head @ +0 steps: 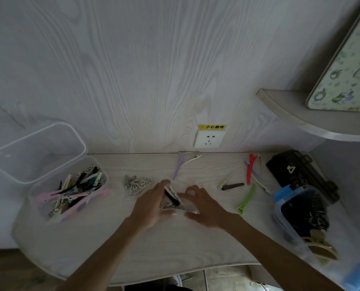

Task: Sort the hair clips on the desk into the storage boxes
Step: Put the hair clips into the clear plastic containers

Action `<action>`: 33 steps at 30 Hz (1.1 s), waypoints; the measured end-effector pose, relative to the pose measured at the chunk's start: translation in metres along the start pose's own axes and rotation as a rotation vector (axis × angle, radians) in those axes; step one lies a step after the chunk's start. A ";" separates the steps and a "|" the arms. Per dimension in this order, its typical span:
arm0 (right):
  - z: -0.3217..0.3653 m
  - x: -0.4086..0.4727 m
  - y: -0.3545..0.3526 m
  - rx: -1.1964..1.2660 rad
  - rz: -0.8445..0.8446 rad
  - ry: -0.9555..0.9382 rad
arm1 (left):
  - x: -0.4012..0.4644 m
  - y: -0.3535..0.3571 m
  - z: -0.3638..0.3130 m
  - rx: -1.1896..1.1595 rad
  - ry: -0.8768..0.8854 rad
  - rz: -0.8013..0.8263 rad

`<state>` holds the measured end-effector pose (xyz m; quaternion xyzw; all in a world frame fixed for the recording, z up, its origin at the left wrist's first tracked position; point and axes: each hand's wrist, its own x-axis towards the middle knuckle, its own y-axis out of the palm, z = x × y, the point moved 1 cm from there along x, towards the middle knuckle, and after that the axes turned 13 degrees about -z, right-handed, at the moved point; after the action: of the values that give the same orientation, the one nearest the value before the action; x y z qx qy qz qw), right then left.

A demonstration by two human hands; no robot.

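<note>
Counter point(174, 244) is running pale wood-grain across the frame, wall panel behind it. Clear storage box point(67, 192) is sitting at the left with its lid point(36, 152) leaning open behind it, and it is holding a heap of long clips in pink, black and cream. Blue-lidded box point(300, 208) is sitting at the right, dark contents, hard to make out. Dark case point(300, 171) is lying behind it, near the wall.

Both forearms are reaching in from the bottom edge, converging mid-counter. Left hand point(151, 204) is lying palm toward the middle, fingers extended and pressing against a small bunch of clips point(171, 199). Right hand point(202, 206) is arching over the same bunch, fingers curled down onto it; motion blur is hiding the fingertips, so the exact grip is hard to make out. The bunch is being pinched between the two hands on the counter.

Loose clips lying apart: butterfly clip point(138, 183) just left of the hands, lilac clip point(179, 166) and white clip point(192, 159) near the wall, red clip point(250, 171), green clip point(246, 199) and brown clip point(233, 185) to the right.

Wall socket point(209, 138) is sitting above the counter edge.
</note>
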<state>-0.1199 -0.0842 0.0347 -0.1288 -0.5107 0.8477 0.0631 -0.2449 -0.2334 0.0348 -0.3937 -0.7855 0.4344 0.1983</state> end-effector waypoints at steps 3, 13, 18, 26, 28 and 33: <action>0.006 -0.007 0.010 0.047 -0.131 0.047 | 0.000 0.004 -0.001 0.113 0.021 0.022; 0.031 -0.008 0.019 0.012 -0.327 0.033 | -0.017 -0.010 0.005 -0.012 -0.047 -0.030; 0.052 0.008 0.007 0.094 -0.283 0.022 | -0.026 -0.039 0.013 0.033 -0.042 -0.137; 0.146 0.097 -0.025 0.253 -0.297 -0.180 | -0.038 -0.156 0.048 0.181 -0.193 -0.409; 0.181 0.123 -0.022 0.274 -0.279 -0.246 | -0.050 -0.181 0.067 0.162 -0.290 -0.498; 0.225 0.163 0.001 0.178 -0.067 -0.347 | -0.066 -0.188 0.117 0.158 -0.558 -0.443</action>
<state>-0.3395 -0.2370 0.1086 0.0425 -0.4408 0.8965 0.0135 -0.3652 -0.4062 0.1310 -0.0639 -0.8395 0.5311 0.0956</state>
